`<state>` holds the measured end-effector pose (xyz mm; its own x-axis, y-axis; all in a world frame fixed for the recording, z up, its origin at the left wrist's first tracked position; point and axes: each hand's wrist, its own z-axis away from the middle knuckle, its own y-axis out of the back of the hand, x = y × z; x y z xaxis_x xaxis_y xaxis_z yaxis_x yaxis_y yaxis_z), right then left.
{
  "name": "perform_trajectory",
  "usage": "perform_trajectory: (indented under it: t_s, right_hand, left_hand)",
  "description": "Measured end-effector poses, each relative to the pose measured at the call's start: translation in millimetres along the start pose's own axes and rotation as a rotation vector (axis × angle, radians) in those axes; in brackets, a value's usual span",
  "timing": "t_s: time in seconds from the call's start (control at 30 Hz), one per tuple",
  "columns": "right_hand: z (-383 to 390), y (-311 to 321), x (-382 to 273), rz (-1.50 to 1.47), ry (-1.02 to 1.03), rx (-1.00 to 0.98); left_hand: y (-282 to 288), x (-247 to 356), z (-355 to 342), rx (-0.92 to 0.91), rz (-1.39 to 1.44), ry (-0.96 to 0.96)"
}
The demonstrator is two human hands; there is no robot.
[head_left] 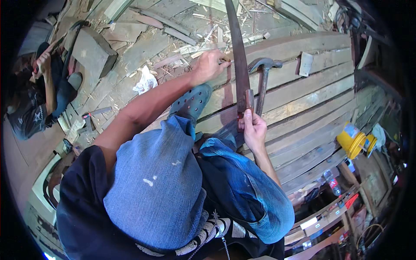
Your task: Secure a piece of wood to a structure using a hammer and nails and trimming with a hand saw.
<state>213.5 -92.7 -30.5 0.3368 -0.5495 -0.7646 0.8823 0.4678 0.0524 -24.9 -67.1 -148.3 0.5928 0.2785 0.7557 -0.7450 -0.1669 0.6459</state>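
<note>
OK, saw [241, 71] first: it's in the R hand [255, 130], fingers wrapped round the handle end, thumb up along the brown wood part. Long dark blade runs away from those fingers & out past the top edge of view, so tip not visible. L hand [209, 66] is just left of the blade, approx. mid-length; its fingers are pinched on a small thin bit [225, 61], kind too small to tell. Can't tell if the bit touches the blade.

Claw hammer [261, 93] lies just beyond the R fingers, right next to the saw, head away from the person, on the slatted wood counter [299, 110]. Further out, up & right of the R fingers: pale rectangular pc [306, 65], same counter.

Nearer the person than the L fingers: clog w/ holes [190, 103], foot in it; denim knees [151, 182] below both hands. Left of the L fingers: crumpled white stuff [146, 81] on the floor, then a big wood block [93, 48]. Wood scraps [179, 36] etc. up & left. Far left, well apart: co-worker's hand [42, 63].

Well right of & below the R fingers: yellow bucket [349, 141], plus clear bottle [333, 184].
</note>
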Motion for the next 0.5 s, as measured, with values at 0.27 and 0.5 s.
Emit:
perform_trajectory:
  t_s: [0.27,0.5]
  right_hand:
    - [-9,2,8,0.006,-0.033,0.054]
    - [-10,-2,-2,0.240,-0.014,0.070]
  left_hand:
    - [5,9,1,-0.028,-0.030,-0.009]
    - [2,6,3,0.001,-0.101,-0.081]
